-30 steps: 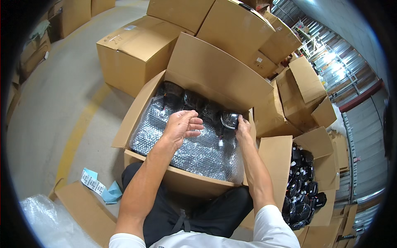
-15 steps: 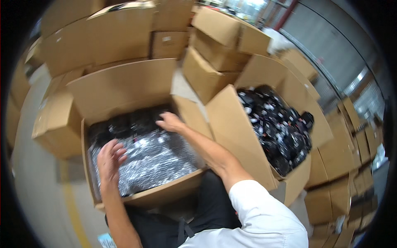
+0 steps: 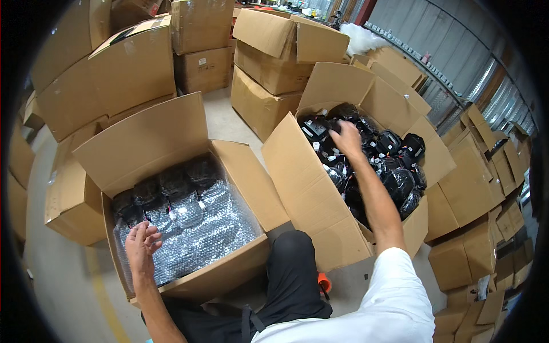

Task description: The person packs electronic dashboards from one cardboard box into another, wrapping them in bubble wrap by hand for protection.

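Note:
My left hand [image 3: 143, 246] is held over the left side of an open carton [image 3: 209, 267], its fingers loosely curled and apart, holding nothing. Inside, bubble wrap [image 3: 214, 226] covers most of the contents. A row of black parts in clear plastic [image 3: 174, 182] shows along the far side, with white connectors on short wires. My right hand [image 3: 347, 139] reaches into a second open carton [image 3: 320, 200] on the right, heaped with black bagged parts [image 3: 397, 183]. Its fingers close on a black plastic-wrapped part [image 3: 328, 124] near the far left of the heap; the fingertips are partly hidden.
Stacked cartons [image 3: 269, 74] stand beyond the two open ones, with more piled at the left [image 3: 126, 74] and right [image 3: 469, 251]. Raised flaps [image 3: 246, 177] lie between the open cartons. An orange object [image 3: 324, 284] is on the floor beside my knee.
My right hand has gone from the far side of the left carton to the parts in the right carton. My left hand stays over the left carton, slightly lower. The view has shifted right.

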Tool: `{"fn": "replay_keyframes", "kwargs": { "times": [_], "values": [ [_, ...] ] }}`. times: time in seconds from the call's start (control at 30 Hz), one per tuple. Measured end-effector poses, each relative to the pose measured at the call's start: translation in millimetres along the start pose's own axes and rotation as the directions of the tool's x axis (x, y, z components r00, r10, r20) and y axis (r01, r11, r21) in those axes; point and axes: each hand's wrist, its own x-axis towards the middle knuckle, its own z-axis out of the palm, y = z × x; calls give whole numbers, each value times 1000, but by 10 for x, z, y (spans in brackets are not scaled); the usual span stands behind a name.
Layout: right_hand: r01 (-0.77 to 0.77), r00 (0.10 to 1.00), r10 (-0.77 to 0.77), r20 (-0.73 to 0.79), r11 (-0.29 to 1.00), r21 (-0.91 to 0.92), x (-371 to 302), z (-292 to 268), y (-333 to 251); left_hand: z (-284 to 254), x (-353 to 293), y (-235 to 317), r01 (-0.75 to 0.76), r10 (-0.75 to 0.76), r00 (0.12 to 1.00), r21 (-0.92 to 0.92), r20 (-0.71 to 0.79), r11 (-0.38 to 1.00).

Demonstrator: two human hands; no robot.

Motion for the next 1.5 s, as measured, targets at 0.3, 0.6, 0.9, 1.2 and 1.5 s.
{"fn": "replay_keyframes", "kwargs": {
  "times": [0.3, 0.6, 0.9, 1.2, 1.5],
  "values": [
    [-267, 772, 457, 442, 864, -428, -283, 210, 809, 141, 90, -142, 59, -60, 998, 137, -4, 989],
    [43, 998, -11, 54, 756, -654, -283, 860, 831, 111, 83, -137, 86, -64, 993, 238, -101, 967],
    [63, 993, -118, 1, 521, -851, -213, 1079, 1356, -10, 74, -279, 59, -49, 996, 147, -69, 987],
    [20, 999, -35, -32, 918, -396, -16, -150, 1675, 240, 109, -183, 32, -33, 999, 173, 4, 984],
    [226, 965, -201, -168, 963, 149, 161, -1148, -451, 247, -28, -143, -92, 86, 996, 205, 37, 975]
  ]
}}
